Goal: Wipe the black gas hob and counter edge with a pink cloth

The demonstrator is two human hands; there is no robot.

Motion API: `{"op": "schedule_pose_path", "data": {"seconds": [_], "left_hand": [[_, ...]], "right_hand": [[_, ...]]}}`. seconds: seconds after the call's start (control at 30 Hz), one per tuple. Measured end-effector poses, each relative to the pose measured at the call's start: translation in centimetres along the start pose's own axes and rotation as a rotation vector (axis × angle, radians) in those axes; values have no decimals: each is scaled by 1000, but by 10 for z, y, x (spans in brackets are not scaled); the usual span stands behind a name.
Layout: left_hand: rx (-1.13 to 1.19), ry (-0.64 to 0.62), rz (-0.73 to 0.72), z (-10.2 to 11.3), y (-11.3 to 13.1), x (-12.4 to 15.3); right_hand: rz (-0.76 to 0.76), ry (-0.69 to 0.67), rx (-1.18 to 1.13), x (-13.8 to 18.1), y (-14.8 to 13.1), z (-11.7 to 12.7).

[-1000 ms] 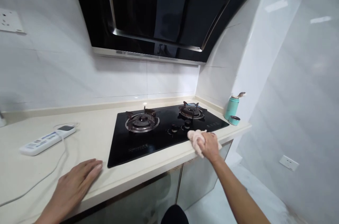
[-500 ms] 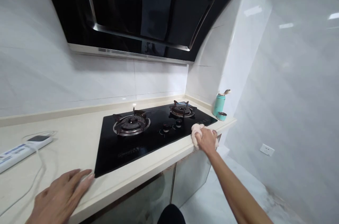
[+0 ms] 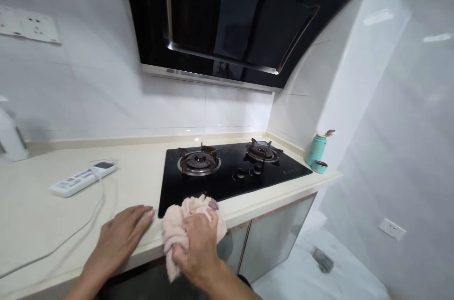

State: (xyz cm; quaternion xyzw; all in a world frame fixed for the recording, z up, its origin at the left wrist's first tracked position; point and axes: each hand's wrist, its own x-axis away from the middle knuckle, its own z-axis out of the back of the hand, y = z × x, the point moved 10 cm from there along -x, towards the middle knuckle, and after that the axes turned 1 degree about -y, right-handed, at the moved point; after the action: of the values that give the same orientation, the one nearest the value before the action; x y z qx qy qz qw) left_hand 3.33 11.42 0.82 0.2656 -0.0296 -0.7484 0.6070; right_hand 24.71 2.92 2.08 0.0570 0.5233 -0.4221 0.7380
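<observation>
My right hand (image 3: 200, 248) is closed round a crumpled pale pink cloth (image 3: 175, 229), which lies over the front edge of the counter and laps onto the front left part of the black gas stove (image 3: 227, 191). Part of the cloth hangs down over the cabinet. Flat on the cream countertop (image 3: 135, 172) rests my left hand (image 3: 122, 234), holding nothing, its fingertips just left of the stove's front left corner. Two burners with pan supports and two control knobs (image 3: 248, 171) show on the glass top.
A white power strip (image 3: 83, 181) with a cable lies on the counter at left, and a white bottle (image 3: 12, 137) stands behind it. A turquoise jar (image 3: 316, 150) and a small turquoise bowl (image 3: 319, 167) sit right of the stove. Overhead slopes a black range hood (image 3: 227, 21).
My right hand has brought the cloth leftward along the counter's front edge, from the stove's right end to its left. The view has turned left; my left hand still rests on the counter.
</observation>
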Motion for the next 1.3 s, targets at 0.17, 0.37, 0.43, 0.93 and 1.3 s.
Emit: {"op": "schedule_pose_path", "data": {"seconds": [0.17, 0.37, 0.43, 0.93, 1.3], "left_hand": [[82, 36, 17, 9, 1, 4], [76, 49, 20, 16, 9, 4], [76, 39, 39, 16, 8, 4], [108, 35, 51, 10, 7, 9], [120, 32, 72, 6, 11, 14]], "right_hand": [[-159, -131, -400, 11, 1, 11], [-531, -111, -803, -2, 48, 29], [-614, -62, -866, -16, 68, 25], [-304, -66, 141, -59, 138, 107], [-248, -725, 316, -50, 125, -3]]}}
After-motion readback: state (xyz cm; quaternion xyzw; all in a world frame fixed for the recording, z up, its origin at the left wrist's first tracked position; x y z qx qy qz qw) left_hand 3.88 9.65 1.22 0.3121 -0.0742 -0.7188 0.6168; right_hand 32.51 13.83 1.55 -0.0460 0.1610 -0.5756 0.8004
